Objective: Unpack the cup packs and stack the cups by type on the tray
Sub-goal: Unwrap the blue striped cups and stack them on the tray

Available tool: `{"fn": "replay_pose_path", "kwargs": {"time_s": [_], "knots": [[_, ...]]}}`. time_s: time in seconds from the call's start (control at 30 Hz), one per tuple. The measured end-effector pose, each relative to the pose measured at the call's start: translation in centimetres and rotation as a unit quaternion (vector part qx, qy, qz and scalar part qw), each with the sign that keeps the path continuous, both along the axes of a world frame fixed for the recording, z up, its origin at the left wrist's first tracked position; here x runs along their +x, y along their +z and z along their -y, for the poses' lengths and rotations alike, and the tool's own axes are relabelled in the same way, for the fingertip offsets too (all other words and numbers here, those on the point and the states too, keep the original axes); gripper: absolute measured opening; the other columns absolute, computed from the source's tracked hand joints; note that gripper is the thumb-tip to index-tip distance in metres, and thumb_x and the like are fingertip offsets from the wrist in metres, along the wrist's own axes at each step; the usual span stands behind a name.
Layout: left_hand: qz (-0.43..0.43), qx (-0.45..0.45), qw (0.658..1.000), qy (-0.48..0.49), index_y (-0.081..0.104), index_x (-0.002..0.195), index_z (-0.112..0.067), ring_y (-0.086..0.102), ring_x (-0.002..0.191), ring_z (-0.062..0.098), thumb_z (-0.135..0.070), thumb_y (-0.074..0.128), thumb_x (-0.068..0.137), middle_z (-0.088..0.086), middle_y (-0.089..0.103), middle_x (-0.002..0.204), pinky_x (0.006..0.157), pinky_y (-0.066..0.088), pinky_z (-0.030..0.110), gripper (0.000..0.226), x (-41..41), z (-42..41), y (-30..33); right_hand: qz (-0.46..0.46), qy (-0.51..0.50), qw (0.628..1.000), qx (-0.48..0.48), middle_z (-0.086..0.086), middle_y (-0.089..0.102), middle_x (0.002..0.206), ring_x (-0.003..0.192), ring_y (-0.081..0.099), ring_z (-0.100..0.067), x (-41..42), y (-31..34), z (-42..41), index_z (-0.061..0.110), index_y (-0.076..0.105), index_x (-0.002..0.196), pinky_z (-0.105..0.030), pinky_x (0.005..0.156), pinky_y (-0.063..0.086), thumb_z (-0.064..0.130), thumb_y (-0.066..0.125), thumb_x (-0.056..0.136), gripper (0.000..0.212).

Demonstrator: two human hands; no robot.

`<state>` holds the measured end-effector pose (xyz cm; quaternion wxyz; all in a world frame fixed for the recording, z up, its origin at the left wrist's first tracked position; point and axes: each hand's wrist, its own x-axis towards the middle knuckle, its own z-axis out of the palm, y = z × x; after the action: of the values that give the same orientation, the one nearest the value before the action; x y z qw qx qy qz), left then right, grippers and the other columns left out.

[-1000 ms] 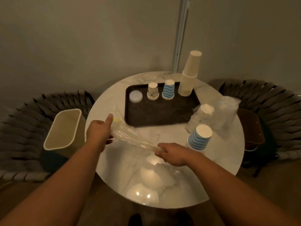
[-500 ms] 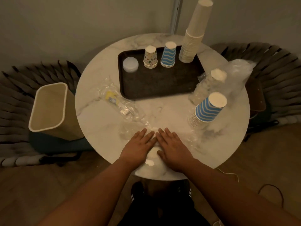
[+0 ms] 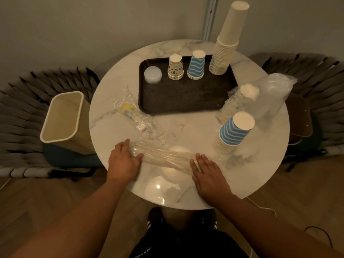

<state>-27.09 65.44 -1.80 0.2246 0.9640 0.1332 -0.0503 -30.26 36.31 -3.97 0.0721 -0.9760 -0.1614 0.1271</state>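
four stacks stand in the tray point(image 3: 182, 103), cups point(image 3: 196, 65) upside down.

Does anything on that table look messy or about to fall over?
The tall plain cup stack at the tray's far right corner leans noticeably. An empty wrapper lies crumpled left of the tray. A blue striped stack stands off the tray. Nothing looks spilled.

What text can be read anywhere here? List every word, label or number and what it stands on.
None can be read.
Yellow and blue label on the empty wrapper beside the tray: print too blurred.
White lettering on the dark shorts at the bottom edge: cut off and too small.
Patterned cups: pictures only, no words visible.
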Motion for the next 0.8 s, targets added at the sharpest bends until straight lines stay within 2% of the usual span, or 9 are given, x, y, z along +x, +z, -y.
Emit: {"fn": "replay_pose_path", "kwargs": {"time_s": [0.13, 0.2, 0.37, 0.47, 0.53, 0.63, 0.67, 0.73, 0.8], "knots": [[-0.057, -0.032, 0.994, 0.092, 0.057, 0.125, -0.01, 0.056, 0.103, 0.032, -0.028, 0.056, 0.096, 0.013, 0.065, 0.111, 0.088, 0.044, 0.037, 0.035, 0.8, 1.3, 0.8, 0.014, 0.044, 0.999, -0.012, -0.014, 0.057, 0.136, 0.122, 0.058, -0.03, 0.7, -0.4, 0.6, 0.016, 0.063, 0.127, -0.043, 0.093, 0.05, 0.03, 0.048, 0.083, 0.048], [-0.053, -0.089, 0.987, 0.121, 0.058, 0.12, -0.01, 0.055, 0.089, 0.026, -0.024, 0.055, 0.097, 0.007, 0.063, 0.097, 0.078, 0.041, 0.031, 0.027, 0.8, 1.4, 1.5, 0.03, 0.058, 0.998, -0.006, -0.014, 0.059, 0.133, 0.118, 0.06, -0.031, 1.0, -0.6, 1.0, 0.017, 0.063, 0.126, -0.042, 0.09, 0.051, 0.028, 0.059, 0.076, 0.052], [0.012, -0.207, 0.969, 0.135, 0.058, 0.111, -0.023, 0.064, 0.084, 0.021, -0.024, 0.052, 0.099, 0.002, 0.065, 0.097, 0.081, 0.056, 0.042, 0.013, 1.6, 1.6, 3.3, 0.053, 0.053, 0.995, 0.061, -0.01, 0.063, 0.115, 0.086, 0.061, -0.029, 2.2, 0.3, 0.9, 0.019, 0.052, 0.133, -0.036, 0.066, 0.052, 0.018, 0.079, 0.065, 0.073], [0.059, -0.226, 0.961, 0.146, 0.06, 0.12, -0.017, 0.066, 0.079, 0.019, -0.023, 0.05, 0.1, 0.002, 0.065, 0.096, 0.074, 0.058, 0.038, 0.023, 3.6, 0.6, 4.8, 0.076, 0.03, 0.993, 0.088, -0.003, 0.062, 0.092, 0.068, 0.056, -0.022, 3.8, 1.1, -0.9, 0.02, 0.053, 0.131, -0.031, 0.057, 0.049, 0.006, 0.084, 0.054, 0.085], [0.086, -0.239, 0.955, 0.154, 0.058, 0.125, -0.019, 0.065, 0.077, 0.021, -0.024, 0.049, 0.101, 0.005, 0.066, 0.1, 0.074, 0.058, 0.04, 0.027, 5.9, -1.1, 5.7, 0.071, 0.005, 0.992, 0.101, -0.002, 0.062, 0.093, 0.072, 0.057, -0.02, 5.2, 2.4, -3.1, 0.02, 0.056, 0.133, -0.03, 0.062, 0.051, 0.005, 0.083, 0.06, 0.08], [0.126, -0.236, 0.951, 0.156, 0.057, 0.127, -0.025, 0.066, 0.089, 0.026, -0.029, 0.05, 0.099, 0.004, 0.064, 0.105, 0.084, 0.056, 0.05, 0.03, 10.4, -4.9, 6.6, 0.084, -0.013, 0.987, 0.14, -0.003, 0.056, 0.123, 0.102, 0.053, -0.022, 8.1, 4.0, -7.7, 0.028, 0.034, 0.149, -0.032, 0.09, 0.046, 0.013, 0.062, 0.091, 0.066], [0.134, -0.23, 0.951, 0.154, 0.056, 0.128, -0.023, 0.065, 0.093, 0.028, -0.03, 0.052, 0.098, 0.004, 0.063, 0.106, 0.086, 0.055, 0.05, 0.031, 12.1, -6.0, 6.8, 0.093, -0.02, 0.986, 0.138, -0.003, 0.053, 0.127, 0.107, 0.051, -0.022, 9.1, 4.2, -9.3, 0.03, 0.029, 0.151, -0.032, 0.094, 0.044, 0.015, 0.059, 0.094, 0.066], [0.138, -0.227, 0.952, 0.151, 0.055, 0.13, -0.018, 0.064, 0.1, 0.03, -0.029, 0.056, 0.097, 0.005, 0.061, 0.107, 0.091, 0.053, 0.046, 0.035, 15.2, -7.8, 7.3, 0.123, -0.032, 0.982, 0.139, -0.004, 0.056, 0.12, 0.101, 0.054, -0.022, 11.1, 4.5, -12.1, 0.035, 0.032, 0.149, -0.032, 0.089, 0.047, 0.018, 0.067, 0.09, 0.07], [0.12, -0.201, 0.964, 0.127, 0.05, 0.136, -0.015, 0.06, 0.112, 0.031, -0.032, 0.058, 0.096, 0.011, 0.06, 0.12, 0.099, 0.047, 0.04, 0.044, 18.0, -9.0, 7.5, 0.106, -0.046, 0.984, 0.137, -0.006, 0.057, 0.113, 0.096, 0.055, -0.024, 12.7, 4.2, -14.4, 0.036, 0.036, 0.147, -0.035, 0.085, 0.047, 0.019, 0.067, 0.09, 0.067]]}}
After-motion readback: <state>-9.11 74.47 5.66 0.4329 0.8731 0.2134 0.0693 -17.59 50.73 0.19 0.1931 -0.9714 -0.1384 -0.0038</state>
